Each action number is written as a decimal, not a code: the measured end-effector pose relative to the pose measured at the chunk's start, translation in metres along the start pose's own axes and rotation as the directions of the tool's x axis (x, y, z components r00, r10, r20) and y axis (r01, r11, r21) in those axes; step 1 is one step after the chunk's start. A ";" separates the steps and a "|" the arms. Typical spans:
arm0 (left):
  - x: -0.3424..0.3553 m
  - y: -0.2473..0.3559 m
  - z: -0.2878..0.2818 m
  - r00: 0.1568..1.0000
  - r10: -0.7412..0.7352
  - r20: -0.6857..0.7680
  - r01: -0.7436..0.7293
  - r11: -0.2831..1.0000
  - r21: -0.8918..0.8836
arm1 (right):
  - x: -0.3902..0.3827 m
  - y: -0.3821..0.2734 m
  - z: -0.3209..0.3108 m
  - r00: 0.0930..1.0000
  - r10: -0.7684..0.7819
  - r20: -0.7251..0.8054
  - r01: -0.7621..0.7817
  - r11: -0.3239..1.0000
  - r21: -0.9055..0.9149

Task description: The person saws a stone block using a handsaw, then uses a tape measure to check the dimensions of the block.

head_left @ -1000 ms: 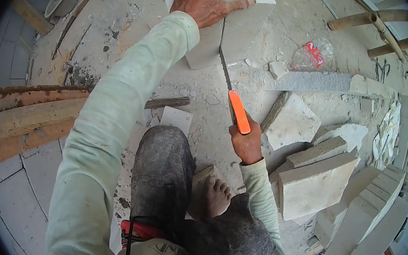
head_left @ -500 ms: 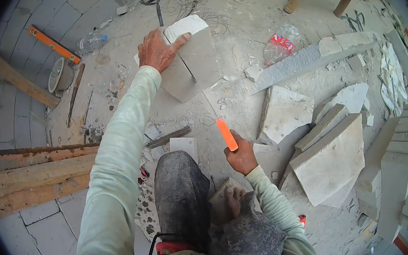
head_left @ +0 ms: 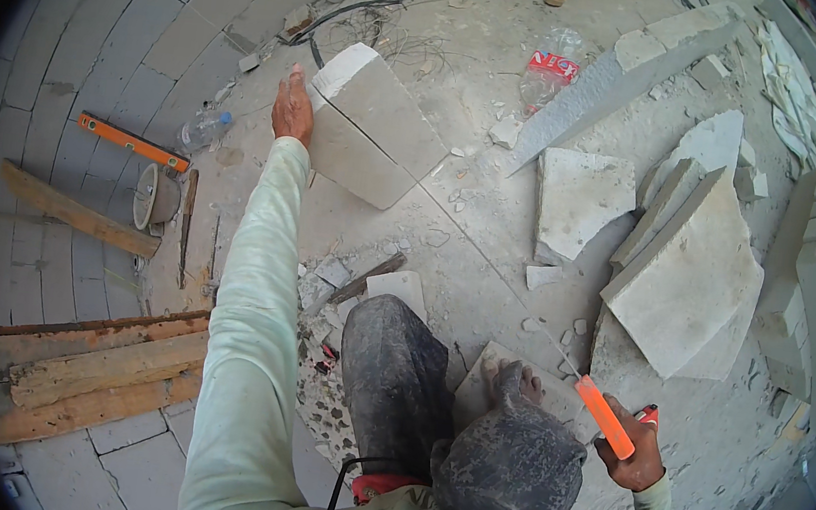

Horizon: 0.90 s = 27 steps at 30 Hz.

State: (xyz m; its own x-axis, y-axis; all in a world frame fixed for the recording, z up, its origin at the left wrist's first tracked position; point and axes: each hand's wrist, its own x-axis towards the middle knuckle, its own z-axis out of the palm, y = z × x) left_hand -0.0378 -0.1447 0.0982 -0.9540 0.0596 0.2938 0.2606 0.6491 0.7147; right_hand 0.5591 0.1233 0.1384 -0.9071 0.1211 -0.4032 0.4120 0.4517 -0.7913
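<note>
A pale masonry block (head_left: 379, 116) lies on the dusty floor ahead of me, with a dark, narrow cut running across its top. My left hand (head_left: 293, 111) is closed against the block's left end, its thumb hidden from view. Out to the right, my right hand (head_left: 636, 447) grips the orange handle of a handsaw (head_left: 604, 416). The saw's thin blade shows edge-on as a line reaching from the handle back to the block's near edge, in line with the cut. Whether its tip sits inside the cut is too fine to make out.
Broken slabs (head_left: 687, 277) lean together on the right. A long block (head_left: 613, 87) and a crushed plastic bottle (head_left: 550, 70) lie beyond. At left are an orange spirit level (head_left: 134, 140), a bowl (head_left: 155, 196) and wooden boards (head_left: 103, 366). My foot (head_left: 515, 378) rests on a slab.
My right hand has drawn the saw back toward me and to the right, baring more blade. The left hand has shifted from the block's top to its left end. The view has moved too.
</note>
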 end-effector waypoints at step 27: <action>0.060 -0.045 -0.043 0.833 0.092 0.545 -0.089 0.996 -0.032 | 0.119 0.024 0.103 0.908 -0.154 -0.390 -0.166 0.723 -0.671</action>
State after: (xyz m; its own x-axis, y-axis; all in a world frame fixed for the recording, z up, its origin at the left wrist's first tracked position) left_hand -0.1010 -0.2027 0.1106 -0.8518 0.5226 -0.0354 0.3492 0.6169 0.7053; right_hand 0.4697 0.0575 0.0241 -0.9206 0.3851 -0.0650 0.3901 0.8995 -0.1969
